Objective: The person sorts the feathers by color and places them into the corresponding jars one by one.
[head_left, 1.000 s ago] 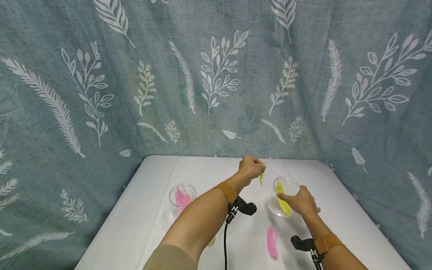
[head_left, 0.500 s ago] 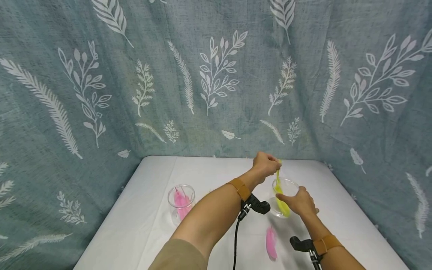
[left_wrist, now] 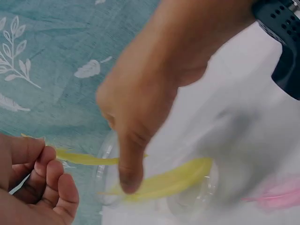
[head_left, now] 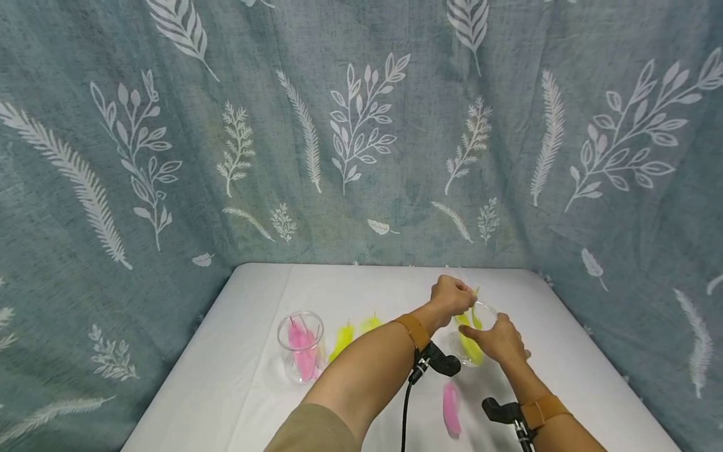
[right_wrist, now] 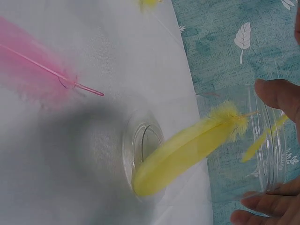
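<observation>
In the head view my left hand (head_left: 454, 296) is at the mouth of the right-hand clear jar (right_wrist: 269, 145). Its thumb and fingers pinch the end of a narrow yellow feather (left_wrist: 89, 158), whose other end points down into the mouth. My right hand (head_left: 501, 339) grips that jar near its rim, thumb on one side and fingers on the other. Inside leans another yellow feather (right_wrist: 187, 150), its broad tip down at the base. A pink feather (head_left: 450, 411) lies on the table in front of the jar.
Another clear jar (head_left: 289, 371) stands to the left, with several pink feathers (head_left: 303, 346) upright in it. Between the jars, yellow feathers (head_left: 342, 341) lie on the white table (head_left: 254, 314), partly behind my left forearm. A leaf-patterned curtain (head_left: 339, 138) hangs behind.
My left hand has moved right, then down to the jar's mouth, with the yellow feather. My right hand keeps its grip on the jar. Yellow feathers on the table have come into sight.
</observation>
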The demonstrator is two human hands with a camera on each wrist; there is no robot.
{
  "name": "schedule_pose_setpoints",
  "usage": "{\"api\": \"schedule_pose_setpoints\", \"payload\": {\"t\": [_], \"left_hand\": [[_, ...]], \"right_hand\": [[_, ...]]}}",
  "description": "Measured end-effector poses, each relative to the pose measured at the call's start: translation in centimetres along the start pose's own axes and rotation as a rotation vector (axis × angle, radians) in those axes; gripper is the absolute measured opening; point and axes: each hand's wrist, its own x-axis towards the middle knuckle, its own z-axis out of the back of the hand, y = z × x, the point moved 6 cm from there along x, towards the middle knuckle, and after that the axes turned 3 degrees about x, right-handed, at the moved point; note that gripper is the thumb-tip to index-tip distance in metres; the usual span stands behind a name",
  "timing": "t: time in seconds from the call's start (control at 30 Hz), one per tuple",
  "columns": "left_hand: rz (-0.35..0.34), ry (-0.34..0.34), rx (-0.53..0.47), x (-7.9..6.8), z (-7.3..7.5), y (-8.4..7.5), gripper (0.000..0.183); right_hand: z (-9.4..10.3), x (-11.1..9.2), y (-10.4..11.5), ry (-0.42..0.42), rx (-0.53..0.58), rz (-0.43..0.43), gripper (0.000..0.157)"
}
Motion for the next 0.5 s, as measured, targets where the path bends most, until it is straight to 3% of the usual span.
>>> {"api": "schedule_pose_setpoints", "payload": {"t": [0.2, 0.5], "left_hand": [[0.037, 0.016, 0.032, 0.0, 0.1, 1.7, 0.014], [0.024, 0.014, 0.042, 0.6, 2.0, 2.3, 0.012]], "right_hand": [[-0.2, 0.0, 0.0, -0.005, -0.008, 0.007, 0.116], [-0.1, 0.1, -0.1, -0.026, -0.011, -0.010, 0.115]]}}
